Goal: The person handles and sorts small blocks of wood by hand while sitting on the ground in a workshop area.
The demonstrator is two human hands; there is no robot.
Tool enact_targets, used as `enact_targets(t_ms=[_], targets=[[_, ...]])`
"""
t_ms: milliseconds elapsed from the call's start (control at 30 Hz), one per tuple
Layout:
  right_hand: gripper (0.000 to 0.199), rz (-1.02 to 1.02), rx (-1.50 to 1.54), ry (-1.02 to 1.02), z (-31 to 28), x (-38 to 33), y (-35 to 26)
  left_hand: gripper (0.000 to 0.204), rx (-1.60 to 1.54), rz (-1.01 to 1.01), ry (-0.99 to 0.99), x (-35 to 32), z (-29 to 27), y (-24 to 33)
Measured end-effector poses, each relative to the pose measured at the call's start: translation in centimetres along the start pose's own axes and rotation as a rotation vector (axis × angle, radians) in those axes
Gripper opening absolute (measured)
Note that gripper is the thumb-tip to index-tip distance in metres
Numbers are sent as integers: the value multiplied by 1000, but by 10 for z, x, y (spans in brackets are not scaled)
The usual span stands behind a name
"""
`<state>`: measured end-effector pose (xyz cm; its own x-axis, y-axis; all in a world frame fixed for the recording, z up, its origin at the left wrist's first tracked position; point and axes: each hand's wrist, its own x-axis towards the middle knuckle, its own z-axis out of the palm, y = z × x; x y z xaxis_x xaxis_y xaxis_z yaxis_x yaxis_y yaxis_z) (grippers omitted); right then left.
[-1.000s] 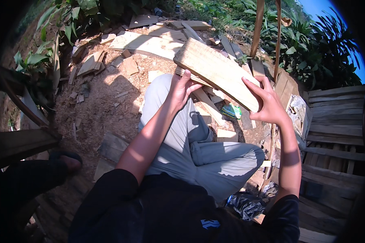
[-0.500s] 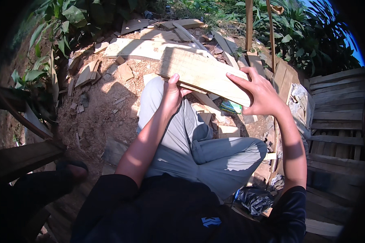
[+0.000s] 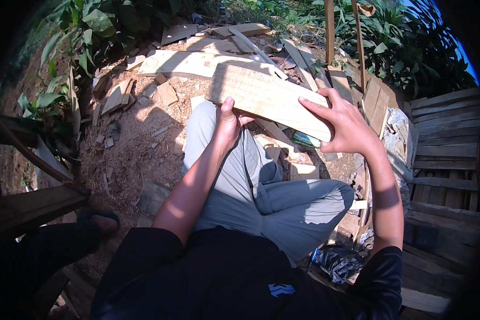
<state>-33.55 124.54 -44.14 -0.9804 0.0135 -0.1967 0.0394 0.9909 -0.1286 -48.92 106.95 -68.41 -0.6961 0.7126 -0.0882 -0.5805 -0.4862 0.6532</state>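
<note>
A pale, sawn wooden board (image 3: 266, 98) is held up in front of me above my knees, its broad face toward me and its right end lower than the left. My left hand (image 3: 230, 125) grips its lower edge near the left end, thumb on the near face and the other fingers mostly hidden behind it. Around the right end closes my right hand (image 3: 352, 125), fingers on the upper edge and face, thumb at the lower corner. Whether the board is one piece or a stack cannot be made out.
Beyond the board, long offcuts (image 3: 192, 63) lie on sawdust-covered ground (image 3: 133, 154) among wood chips. A slatted wooden structure (image 3: 445, 154) stands at right, with a black plastic bag (image 3: 337, 262) near my right elbow. Another person's foot (image 3: 104, 221) shows at lower left.
A thin gap or second edge along the board's lower left side has closed up. Both hands keep nearly the same grip; the view has shifted slightly.
</note>
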Motion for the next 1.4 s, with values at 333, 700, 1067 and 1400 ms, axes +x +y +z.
enact_targets(t_ms=[333, 700, 1067, 1400], targets=[[105, -19, -38, -9, -2, 1, 1, 77, 6, -13, 6, -3, 6, 8], [104, -17, -9, 43, 12, -11, -2, 73, -30, 13, -1, -15, 7, 5], [101, -22, 30, 116, -6, 12, 32, 57, 107, -18, -23, -14, 12, 6], [97, -12, 21, 72, -1, 6, 14, 49, 27, -63, -123, -12, 4, 1]])
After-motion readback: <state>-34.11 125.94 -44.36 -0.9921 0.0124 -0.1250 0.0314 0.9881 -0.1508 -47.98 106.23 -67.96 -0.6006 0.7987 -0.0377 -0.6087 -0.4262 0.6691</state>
